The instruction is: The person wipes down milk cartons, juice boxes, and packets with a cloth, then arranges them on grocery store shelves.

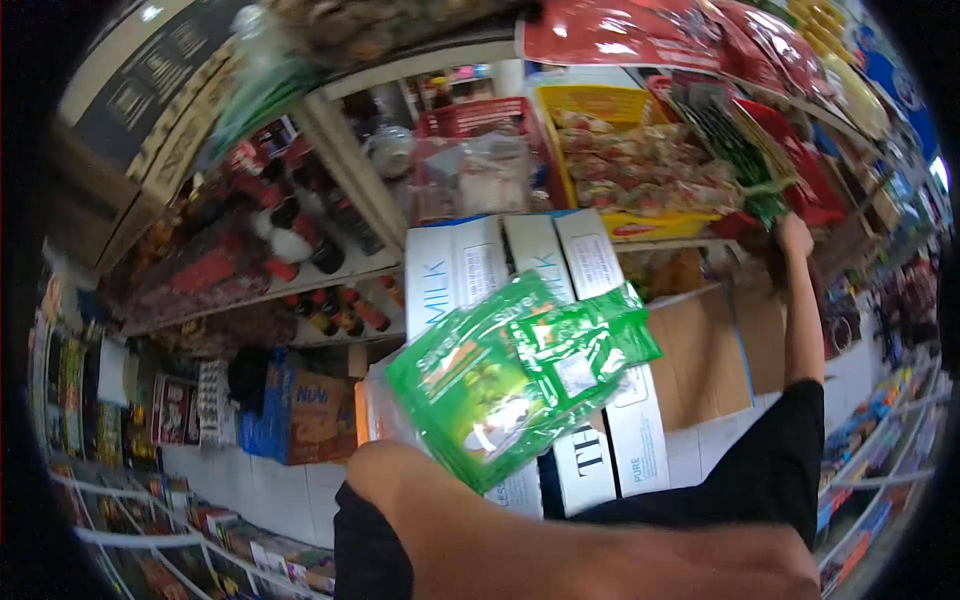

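At the far right, my right hand [795, 238] reaches up to the shelf, its fingers closed at the lower end of some green plastic packaging [768, 205]. The contents of that packaging are too blurred to make out. Across the bottom runs a large blurred bare limb, apparently my left arm bent close to the camera, with my left hand [700, 555] smeared and its fingers hidden. Shiny green packs [470, 385] marked "silver" lie in front of me on top of white milk cartons [435, 270]. A smaller green pack [590, 345] overlaps them.
A yellow basket [590, 100] of small bagged goods and a red basket [475, 120] stand on the shelf ahead. Bottles [345, 310] line the left shelves. Brown cardboard [700, 360] stands right of the cartons, and a box [320, 415] sits left on the tiled floor.
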The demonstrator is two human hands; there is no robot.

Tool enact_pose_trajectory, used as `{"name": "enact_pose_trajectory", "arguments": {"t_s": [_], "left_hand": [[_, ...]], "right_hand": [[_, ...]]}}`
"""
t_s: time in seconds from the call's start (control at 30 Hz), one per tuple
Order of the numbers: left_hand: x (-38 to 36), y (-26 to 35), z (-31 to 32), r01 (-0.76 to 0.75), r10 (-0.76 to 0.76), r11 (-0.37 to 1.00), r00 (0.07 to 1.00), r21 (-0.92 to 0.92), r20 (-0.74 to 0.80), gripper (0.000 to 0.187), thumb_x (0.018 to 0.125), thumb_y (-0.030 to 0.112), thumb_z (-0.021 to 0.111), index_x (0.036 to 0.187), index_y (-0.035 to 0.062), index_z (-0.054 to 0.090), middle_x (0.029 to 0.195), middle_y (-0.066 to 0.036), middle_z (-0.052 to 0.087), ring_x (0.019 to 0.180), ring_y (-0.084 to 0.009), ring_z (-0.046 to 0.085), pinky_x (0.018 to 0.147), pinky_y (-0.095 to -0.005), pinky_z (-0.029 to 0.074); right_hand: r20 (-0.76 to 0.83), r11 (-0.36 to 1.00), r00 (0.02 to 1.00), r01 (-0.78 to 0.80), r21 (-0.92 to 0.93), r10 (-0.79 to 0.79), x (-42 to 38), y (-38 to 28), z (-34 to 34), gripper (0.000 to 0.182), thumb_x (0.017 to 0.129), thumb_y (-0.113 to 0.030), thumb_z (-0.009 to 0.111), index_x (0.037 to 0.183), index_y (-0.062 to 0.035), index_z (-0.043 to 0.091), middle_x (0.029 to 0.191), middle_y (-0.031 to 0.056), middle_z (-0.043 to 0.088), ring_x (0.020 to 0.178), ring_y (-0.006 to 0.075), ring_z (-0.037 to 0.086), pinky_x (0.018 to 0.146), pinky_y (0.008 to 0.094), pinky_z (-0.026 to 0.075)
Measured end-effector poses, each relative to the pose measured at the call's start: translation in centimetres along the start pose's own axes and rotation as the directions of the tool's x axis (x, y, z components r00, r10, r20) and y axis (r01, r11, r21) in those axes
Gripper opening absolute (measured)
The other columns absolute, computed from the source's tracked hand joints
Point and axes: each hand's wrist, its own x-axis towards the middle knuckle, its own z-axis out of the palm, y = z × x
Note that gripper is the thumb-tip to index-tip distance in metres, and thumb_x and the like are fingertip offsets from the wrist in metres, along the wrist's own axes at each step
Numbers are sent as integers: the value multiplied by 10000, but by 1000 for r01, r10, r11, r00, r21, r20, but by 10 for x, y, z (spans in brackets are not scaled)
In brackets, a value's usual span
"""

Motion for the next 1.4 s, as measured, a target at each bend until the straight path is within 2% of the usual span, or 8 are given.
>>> {"name": "enact_pose_trajectory", "arguments": {"t_s": [0.17,0.33,0.87,1.03,1.1,1.17,1.23,1.4], "left_hand": [[4,-20,35,-36,60,983,990,-181,128,60,759,61,590,799,21,609,859,-120,605,817,-255,590,710,-355,464],[1,-30,50,-2,40,970,987,-243,154,64,752,71,586,793,23,596,841,-110,592,802,-257,580,707,-359,455],[-6,-25,36,18,35,946,987,-323,159,88,733,104,575,774,29,555,783,-80,549,756,-264,547,698,-370,426],[1,-13,-8,85,-88,995,995,49,43,98,726,114,571,768,30,542,765,-70,535,741,-266,536,694,-374,417],[-9,-16,-32,226,-352,485,935,845,-48,271,744,236,632,922,35,600,891,-147,605,801,-292,587,709,-378,453],[-35,-23,-38,356,-620,-246,658,902,-428,597,790,434,583,1191,12,452,1156,-256,456,1083,-389,442,912,-440,367],[-72,-45,-53,333,-665,-508,435,794,-608,784,766,514,571,1301,-3,322,1241,-327,346,1164,-456,351,982,-468,304],[-101,-87,-67,371,-698,-322,528,871,-483,829,788,433,577,1338,-62,204,1312,-359,263,1250,-467,240,1042,-501,176]], "right_hand": [[19,935,944,330,-131,-330,-90,-48,-70,324,810,-337,566,917,-35,615,936,188,617,830,357,595,682,425,480],[-139,659,730,669,345,-669,-202,-78,-159,296,806,-301,581,864,-17,636,650,189,587,667,347,586,604,399,451],[-140,222,561,528,820,-816,-293,-36,-236,219,666,-93,675,847,22,632,587,103,577,520,150,586,506,227,415],[-176,138,809,300,944,-560,-307,-14,-199,320,635,-227,649,774,60,628,625,97,593,556,162,569,528,228,405],[-110,191,921,193,962,-374,-304,8,-173,266,750,-212,589,792,49,611,719,55,584,670,115,527,614,213,392],[-124,179,989,137,974,-78,-297,27,-149,227,833,-191,531,792,21,599,748,23,566,720,87,495,663,205,383],[-271,129,923,244,961,272,-292,50,-109,231,889,-199,507,766,-23,589,731,-2,551,716,58,477,663,209,384],[-287,274,813,163,948,507,-307,70,-70,171,853,-148,565,749,-18,604,646,-30,537,612,41,474,545,206,392]]}}
